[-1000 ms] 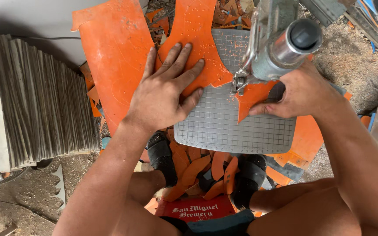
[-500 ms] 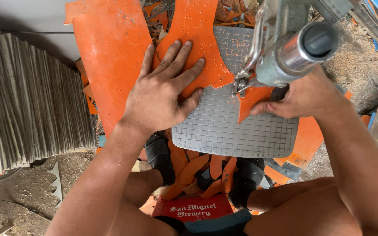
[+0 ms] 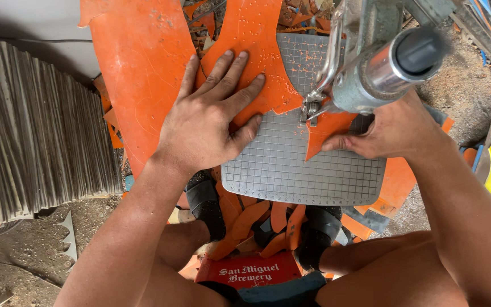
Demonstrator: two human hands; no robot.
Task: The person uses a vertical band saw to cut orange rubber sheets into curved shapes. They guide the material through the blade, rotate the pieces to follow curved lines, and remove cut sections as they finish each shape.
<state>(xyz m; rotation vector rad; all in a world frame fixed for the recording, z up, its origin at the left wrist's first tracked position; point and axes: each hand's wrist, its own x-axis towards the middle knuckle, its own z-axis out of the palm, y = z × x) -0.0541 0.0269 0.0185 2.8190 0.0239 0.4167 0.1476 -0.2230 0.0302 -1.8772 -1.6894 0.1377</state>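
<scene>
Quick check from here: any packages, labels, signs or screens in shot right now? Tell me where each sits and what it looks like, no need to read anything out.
Red crate: bottom centre, under the person between the legs, below the grey gridded saw table; a flat red face with white lettering.
Printed scale: a row of small dark marks along the table's near edge.
No screens, signs or packages show.

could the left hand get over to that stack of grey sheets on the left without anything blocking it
Probably yes. The left hand lies flat on the orange sheet, and only another flat orange sheet lies between it and the grey stack, nothing standing up.
</scene>
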